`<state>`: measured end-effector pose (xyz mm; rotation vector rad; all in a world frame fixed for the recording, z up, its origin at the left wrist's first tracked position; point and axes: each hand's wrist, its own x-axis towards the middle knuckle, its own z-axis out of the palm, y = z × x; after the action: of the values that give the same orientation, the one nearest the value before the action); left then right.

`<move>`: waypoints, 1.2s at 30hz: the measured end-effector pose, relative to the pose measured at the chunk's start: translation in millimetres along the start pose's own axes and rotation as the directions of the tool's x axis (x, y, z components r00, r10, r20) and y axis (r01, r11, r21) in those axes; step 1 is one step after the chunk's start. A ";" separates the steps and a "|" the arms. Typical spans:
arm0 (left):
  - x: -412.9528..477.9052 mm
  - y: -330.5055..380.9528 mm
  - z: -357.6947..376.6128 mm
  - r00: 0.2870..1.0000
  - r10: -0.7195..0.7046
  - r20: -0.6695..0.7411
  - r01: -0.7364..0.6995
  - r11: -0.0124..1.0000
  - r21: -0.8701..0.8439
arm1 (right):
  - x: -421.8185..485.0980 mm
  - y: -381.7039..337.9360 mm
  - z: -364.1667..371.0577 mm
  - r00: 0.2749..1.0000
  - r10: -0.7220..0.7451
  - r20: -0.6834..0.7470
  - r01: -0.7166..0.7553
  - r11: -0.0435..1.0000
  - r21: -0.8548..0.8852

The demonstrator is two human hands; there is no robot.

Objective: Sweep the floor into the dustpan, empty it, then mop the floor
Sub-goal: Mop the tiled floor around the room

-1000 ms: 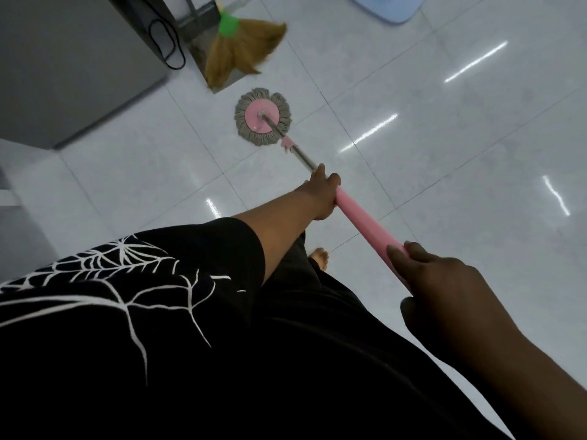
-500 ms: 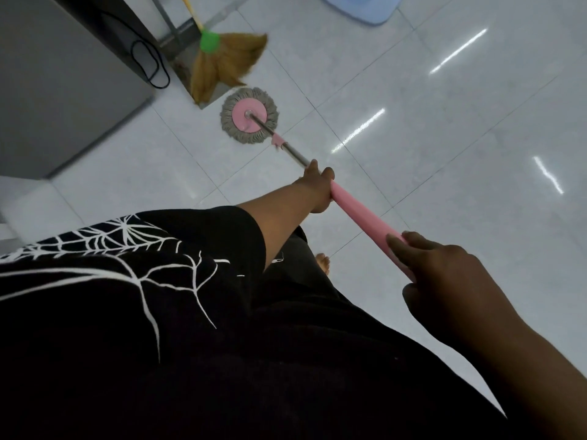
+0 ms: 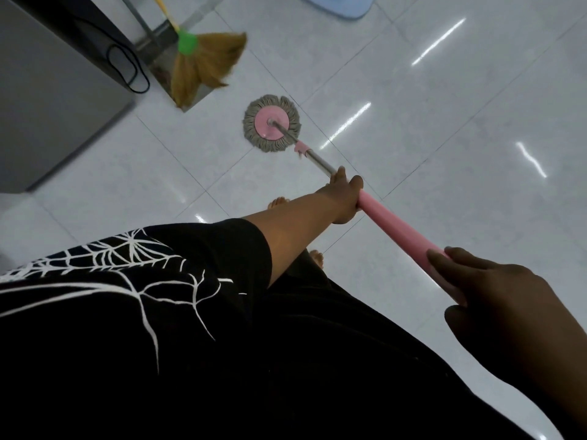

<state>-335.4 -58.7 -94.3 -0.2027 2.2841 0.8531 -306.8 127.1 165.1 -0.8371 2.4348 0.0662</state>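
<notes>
A round mop head [image 3: 272, 123] with a pink disc and grey fringe lies flat on the white tiled floor [image 3: 413, 128]. Its steel shaft runs down to a pink handle [image 3: 400, 231]. My left hand [image 3: 344, 195] grips the top of the pink handle, where the steel shaft begins. My right hand [image 3: 495, 296] holds the handle's near end, fingers wrapped over it. A straw broom [image 3: 206, 66] with a green collar leans at the upper left, resting in a metal dustpan [image 3: 158, 42].
A grey cabinet [image 3: 54, 100] with a looped black cable [image 3: 127, 69] stands at the left. A light blue bucket base [image 3: 340, 4] shows at the top edge. My bare feet [image 3: 279, 203] stand beneath my left arm. Glossy tiles stretch to the right.
The mop head has slid away from the broom and dustpan, toward the right and nearer to me. Both hands kept their grip on the handle.
</notes>
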 end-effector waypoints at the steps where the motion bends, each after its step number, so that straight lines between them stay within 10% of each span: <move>1: 2.2 -3.5 -3.4 1.000 0.004 -0.003 -0.004 1.000 0.008 | 4.4 -1.0 -0.7 1.000 0.003 -0.005 -0.003 1.000 0.013; 22: 73.2 -42.1 -113.0 0.997 -0.033 -0.064 0.037 0.998 0.058 | 119.5 9.3 -61.9 0.992 -0.079 0.098 0.081 0.996 -0.022; 36: 70.8 19.2 -80.3 0.888 -0.396 -0.233 0.289 0.876 -0.386 | 160.8 108.3 -117.4 0.800 -0.542 0.255 0.599 0.742 -0.302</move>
<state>-439.7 -88.1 -85.8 -0.9360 2.2530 1.0764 -531.8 99.6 166.0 -1.6621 1.9410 0.3509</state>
